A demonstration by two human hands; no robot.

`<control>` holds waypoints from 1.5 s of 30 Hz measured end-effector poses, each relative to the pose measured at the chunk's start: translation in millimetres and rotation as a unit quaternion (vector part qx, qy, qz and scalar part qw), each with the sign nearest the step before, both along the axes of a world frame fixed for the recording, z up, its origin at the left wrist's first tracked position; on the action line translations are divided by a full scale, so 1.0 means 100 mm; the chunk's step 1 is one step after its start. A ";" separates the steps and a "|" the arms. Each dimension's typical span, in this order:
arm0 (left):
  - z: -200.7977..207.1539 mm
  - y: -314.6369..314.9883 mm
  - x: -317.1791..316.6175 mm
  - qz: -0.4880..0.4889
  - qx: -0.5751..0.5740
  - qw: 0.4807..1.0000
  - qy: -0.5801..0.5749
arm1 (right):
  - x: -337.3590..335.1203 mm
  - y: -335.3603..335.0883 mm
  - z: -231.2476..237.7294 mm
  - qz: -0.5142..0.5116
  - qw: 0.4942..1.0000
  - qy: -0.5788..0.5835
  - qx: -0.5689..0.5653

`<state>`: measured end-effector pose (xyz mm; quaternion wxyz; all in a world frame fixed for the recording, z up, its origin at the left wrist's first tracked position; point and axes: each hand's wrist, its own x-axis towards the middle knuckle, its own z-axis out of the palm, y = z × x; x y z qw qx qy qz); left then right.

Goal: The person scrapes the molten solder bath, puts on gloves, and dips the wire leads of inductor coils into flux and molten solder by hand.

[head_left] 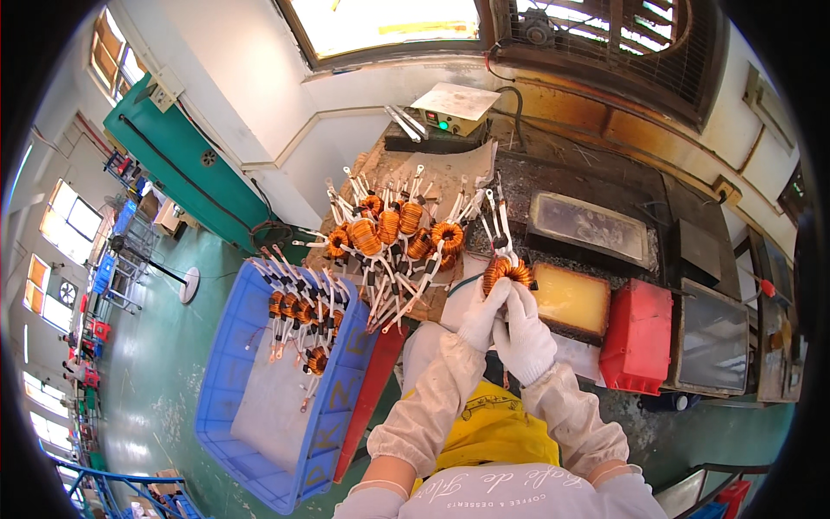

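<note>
A ring-shaped coil (507,272) wound with copper wire, with white-sleeved leads pointing away from me, sits between my gloved hands. My left hand (478,313) closes its fingers on the coil's near left side. From the right, my right hand (525,337) pinches near the coil's lower edge; its fingertips are partly hidden. To the left on the bench lies a heap of similar coils (387,223), their leads sticking out in all directions. More coils (298,310) lie at the far end of a blue plastic crate (226,406).
Right of my hands stands a tray of yellowish material (569,299), with a rectangular metal-framed basin (591,227) behind it. A red plastic bin (638,337) and another framed pan (712,339) are farther right. A control box (456,107) with a green light sits at the back.
</note>
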<state>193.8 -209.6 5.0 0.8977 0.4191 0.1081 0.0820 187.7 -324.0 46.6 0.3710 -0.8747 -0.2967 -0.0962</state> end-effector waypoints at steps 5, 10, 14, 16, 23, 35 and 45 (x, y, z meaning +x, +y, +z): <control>-0.03 0.08 -0.03 -0.027 -0.054 0.998 -0.004 | -0.13 0.01 0.02 0.036 0.999 0.012 -0.027; -0.15 0.20 0.02 -0.031 0.005 1.000 0.002 | -0.19 -0.08 0.12 0.063 0.998 0.028 0.000; -0.14 0.48 0.03 0.016 0.093 0.993 0.075 | -0.10 -0.37 0.13 0.086 0.994 0.070 0.024; -0.05 0.68 0.03 0.044 0.101 0.992 0.055 | 0.04 -0.57 0.07 0.054 0.994 0.080 0.052; 0.37 1.40 -0.05 0.115 0.356 0.915 0.152 | 0.68 -1.64 -0.30 -0.116 0.986 0.041 0.111; -0.33 1.77 0.53 0.257 0.572 0.758 0.180 | 0.94 -2.14 -0.82 -0.223 0.932 0.168 0.233; -0.70 1.82 0.75 0.319 0.604 0.708 0.182 | 0.92 -2.10 -0.77 -0.220 0.927 0.175 0.246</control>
